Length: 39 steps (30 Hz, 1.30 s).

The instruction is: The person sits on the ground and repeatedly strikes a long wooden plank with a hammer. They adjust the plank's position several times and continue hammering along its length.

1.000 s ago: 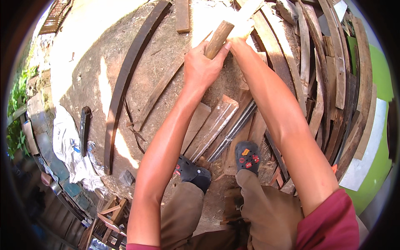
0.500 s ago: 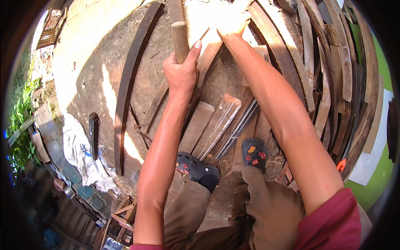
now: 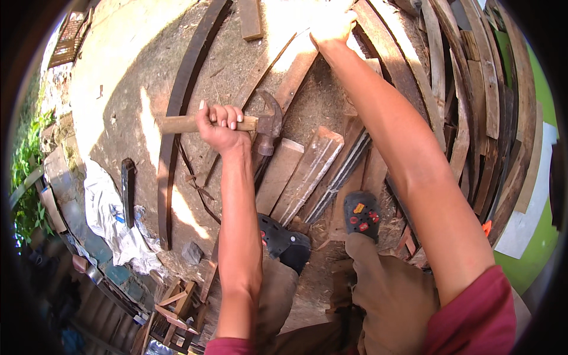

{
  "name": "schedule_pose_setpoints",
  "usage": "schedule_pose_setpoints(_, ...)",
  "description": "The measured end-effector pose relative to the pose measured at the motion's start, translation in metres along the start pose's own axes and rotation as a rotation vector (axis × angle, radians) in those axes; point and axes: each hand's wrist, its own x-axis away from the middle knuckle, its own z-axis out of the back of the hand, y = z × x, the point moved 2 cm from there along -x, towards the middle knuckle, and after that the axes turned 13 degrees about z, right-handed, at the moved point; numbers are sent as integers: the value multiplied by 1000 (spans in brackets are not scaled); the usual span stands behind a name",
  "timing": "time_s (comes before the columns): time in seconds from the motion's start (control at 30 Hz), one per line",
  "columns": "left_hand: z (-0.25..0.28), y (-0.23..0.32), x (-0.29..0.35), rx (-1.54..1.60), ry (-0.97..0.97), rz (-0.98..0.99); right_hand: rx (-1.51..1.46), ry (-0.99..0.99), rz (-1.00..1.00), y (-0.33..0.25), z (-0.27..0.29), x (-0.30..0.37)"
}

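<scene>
My left hand (image 3: 222, 127) is closed round the wooden handle of a claw hammer (image 3: 269, 124). The hammer lies level across my view, its rusty metal head to the right of my fist and the handle's end to the left. Further out, my right hand (image 3: 332, 26) is bent into a grip in strong sunlight. Glare washes out its fingers and whatever they hold. Beneath it, a narrow wooden plank (image 3: 299, 74) slants down toward the hammer head. A thinner wooden strip (image 3: 257, 74) runs beside that plank.
Short planks (image 3: 310, 171) lie before my clogs (image 3: 362, 214). A long dark beam (image 3: 177, 130) curves along the left, near a white cloth (image 3: 109, 207) and a short dark bar (image 3: 128, 192). Stacked boards (image 3: 491, 89) fill the right side. A wooden block (image 3: 250, 21) lies at the far side.
My left hand has moved left and nearer to me, turning the hammer from upright to level, so its head now shows. My right hand stays almost in place.
</scene>
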Motion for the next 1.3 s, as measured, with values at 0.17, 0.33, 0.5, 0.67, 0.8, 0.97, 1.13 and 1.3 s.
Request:
schedule_pose_setpoints(0.17, -15, 2, 9, -2, -90, -28, 3, 7, 12, 1, -12, 0)
schedule_pose_setpoints(0.33, -15, 18, 16, -294, -165, 55, 3, 6, 15, -4, -21, -1)
schedule_pose_setpoints(0.5, -44, 22, 8, -611, -330, 114, -3, 17, 5, -1, -16, 0)
schedule_pose_setpoints(0.67, -74, 10, 3, -995, -440, 64, -15, 15, 20, -9, -21, -4)
schedule_pose_setpoints(0.8, -82, 9, -5, -1119, -417, -47, -25, 13, 24, -9, -22, -3)
schedule_pose_setpoints(0.97, -85, 13, -8, -1181, -426, 55, -33, 14, 24, -10, -22, 0)
schedule_pose_setpoints(1.13, -87, 13, -5, -1184, -455, 61, -39, 18, 26, -10, -22, 1)
schedule_pose_setpoints(1.3, -86, 25, -5, -1244, -467, 231, -35, 23, 38, -7, -20, 2)
